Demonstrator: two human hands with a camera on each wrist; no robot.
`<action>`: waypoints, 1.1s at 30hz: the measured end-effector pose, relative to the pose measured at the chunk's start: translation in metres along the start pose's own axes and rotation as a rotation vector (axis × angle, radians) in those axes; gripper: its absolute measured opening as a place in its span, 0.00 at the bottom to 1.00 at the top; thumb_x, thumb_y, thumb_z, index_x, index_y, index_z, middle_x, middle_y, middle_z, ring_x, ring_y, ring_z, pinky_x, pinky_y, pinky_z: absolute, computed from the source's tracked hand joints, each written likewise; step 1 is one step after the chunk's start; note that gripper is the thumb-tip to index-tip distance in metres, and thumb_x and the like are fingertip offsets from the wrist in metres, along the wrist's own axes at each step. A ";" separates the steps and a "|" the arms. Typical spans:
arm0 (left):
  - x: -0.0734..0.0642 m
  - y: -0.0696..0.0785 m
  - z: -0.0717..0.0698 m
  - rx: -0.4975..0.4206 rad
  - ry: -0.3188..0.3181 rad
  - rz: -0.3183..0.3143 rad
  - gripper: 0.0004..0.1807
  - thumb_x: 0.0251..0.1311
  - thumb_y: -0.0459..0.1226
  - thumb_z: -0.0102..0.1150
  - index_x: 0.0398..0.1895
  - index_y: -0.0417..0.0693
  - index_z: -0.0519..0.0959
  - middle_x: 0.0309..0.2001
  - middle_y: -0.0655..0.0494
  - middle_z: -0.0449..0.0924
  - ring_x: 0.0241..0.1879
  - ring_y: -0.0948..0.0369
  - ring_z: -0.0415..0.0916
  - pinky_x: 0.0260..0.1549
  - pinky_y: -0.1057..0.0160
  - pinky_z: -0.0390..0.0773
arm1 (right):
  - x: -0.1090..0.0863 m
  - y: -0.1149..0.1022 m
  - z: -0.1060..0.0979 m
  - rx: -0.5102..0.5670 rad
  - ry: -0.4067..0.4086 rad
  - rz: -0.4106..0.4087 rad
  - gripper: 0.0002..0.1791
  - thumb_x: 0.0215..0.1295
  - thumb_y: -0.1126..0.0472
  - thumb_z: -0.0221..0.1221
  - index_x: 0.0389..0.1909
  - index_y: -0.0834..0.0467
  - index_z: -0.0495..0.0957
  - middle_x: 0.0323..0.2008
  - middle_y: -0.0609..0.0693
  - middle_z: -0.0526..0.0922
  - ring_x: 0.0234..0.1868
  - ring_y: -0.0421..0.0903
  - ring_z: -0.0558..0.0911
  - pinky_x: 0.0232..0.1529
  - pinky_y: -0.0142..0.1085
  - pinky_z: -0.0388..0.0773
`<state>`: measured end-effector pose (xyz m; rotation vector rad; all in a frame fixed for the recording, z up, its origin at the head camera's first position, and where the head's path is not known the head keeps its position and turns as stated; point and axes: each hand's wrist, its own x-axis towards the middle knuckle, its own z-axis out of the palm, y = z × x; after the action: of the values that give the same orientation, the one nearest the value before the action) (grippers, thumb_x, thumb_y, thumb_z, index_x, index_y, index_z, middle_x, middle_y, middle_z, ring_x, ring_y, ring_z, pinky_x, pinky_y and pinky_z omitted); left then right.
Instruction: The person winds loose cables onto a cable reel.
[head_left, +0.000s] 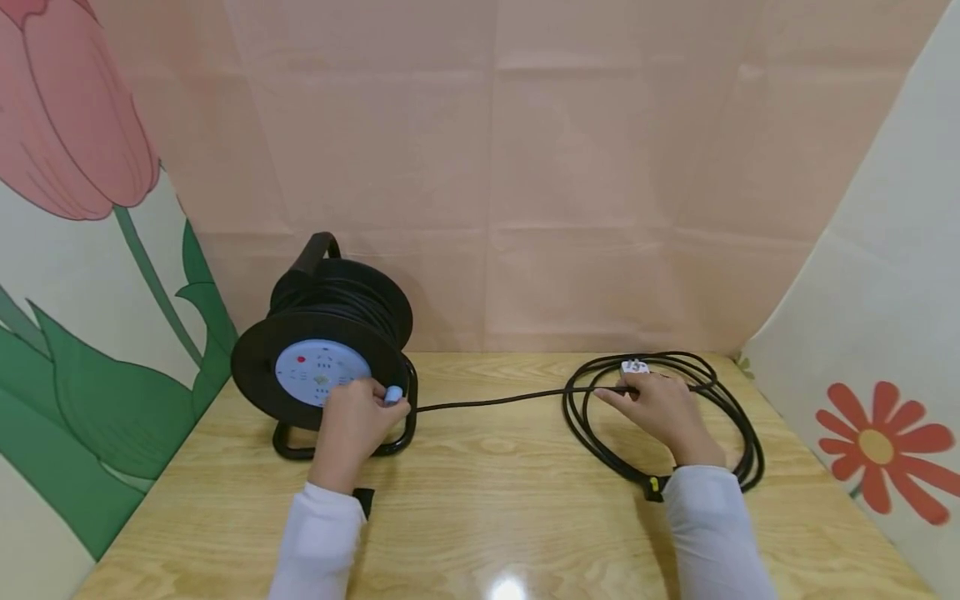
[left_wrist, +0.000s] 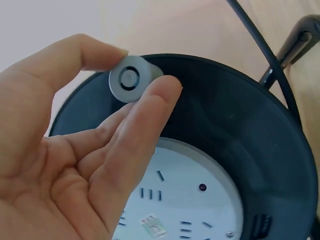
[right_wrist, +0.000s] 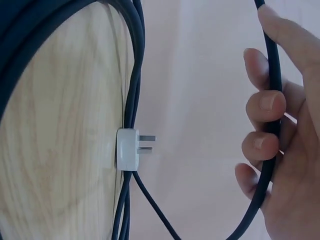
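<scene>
A black cable reel [head_left: 255, 375] stands at the left of the table, black cable wound on its drum and a pale blue socket panel [left_wrist: 180, 185] on its face. My left hand [head_left: 354, 429] pinches the reel's small grey-blue crank knob [left_wrist: 118, 82] between thumb and fingers, near the disc's edge. From the reel a taut stretch of cable [head_left: 487, 402] runs right to my right hand [head_left: 666, 411]. In the right wrist view, that hand's fingers curl loosely round the cable [right_wrist: 274, 65]. Beneath and around it lies a loose coil of cable [head_left: 588, 442].
A white plug [right_wrist: 128, 150] with metal pins lies on the far side of the coil. Black and yellow tape [head_left: 655, 486] sits at the coil's near side. A small black piece [head_left: 364, 500] shows beside the left sleeve. Pink sheeting [head_left: 525, 167] hangs behind the wooden table [head_left: 480, 500].
</scene>
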<state>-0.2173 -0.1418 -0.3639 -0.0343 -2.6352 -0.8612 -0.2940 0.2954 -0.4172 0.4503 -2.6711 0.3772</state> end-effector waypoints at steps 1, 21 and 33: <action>0.001 -0.002 0.000 -0.003 -0.020 -0.007 0.15 0.51 0.41 0.69 0.15 0.44 0.77 0.14 0.59 0.71 0.17 0.61 0.68 0.18 0.63 0.69 | 0.001 -0.001 0.001 -0.001 0.002 0.001 0.18 0.65 0.38 0.63 0.28 0.47 0.79 0.18 0.41 0.68 0.22 0.43 0.67 0.34 0.48 0.62; 0.007 -0.044 -0.007 -0.113 -0.396 -0.250 0.17 0.60 0.47 0.67 0.22 0.44 0.84 0.22 0.56 0.80 0.26 0.60 0.77 0.28 0.60 0.76 | 0.003 -0.008 0.002 -0.020 0.055 0.012 0.20 0.61 0.33 0.64 0.28 0.46 0.81 0.18 0.39 0.71 0.24 0.43 0.71 0.45 0.57 0.63; 0.007 -0.068 -0.002 -0.346 -0.514 -0.280 0.19 0.63 0.45 0.65 0.34 0.33 0.84 0.28 0.50 0.85 0.30 0.58 0.83 0.35 0.57 0.85 | 0.004 -0.010 0.004 0.013 -0.027 0.001 0.19 0.63 0.34 0.62 0.31 0.46 0.83 0.18 0.39 0.72 0.23 0.42 0.70 0.43 0.51 0.61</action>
<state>-0.2327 -0.1993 -0.3986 0.0299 -2.9587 -1.5817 -0.2955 0.2842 -0.4168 0.4607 -2.6963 0.3920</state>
